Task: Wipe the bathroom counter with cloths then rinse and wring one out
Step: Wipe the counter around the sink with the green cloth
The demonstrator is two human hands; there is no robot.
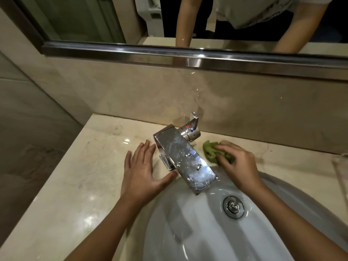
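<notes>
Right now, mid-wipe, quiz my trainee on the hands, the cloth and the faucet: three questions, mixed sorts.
1. True or false: the left hand grips the green cloth.
2. The green cloth lies: A in the sink basin; B on the counter, right of the chrome faucet; C draped over the faucet.
3. Fill in: the left hand rests flat on the ____.
Key: 1 false, the right hand grips it; 2 B; 3 counter.
</notes>
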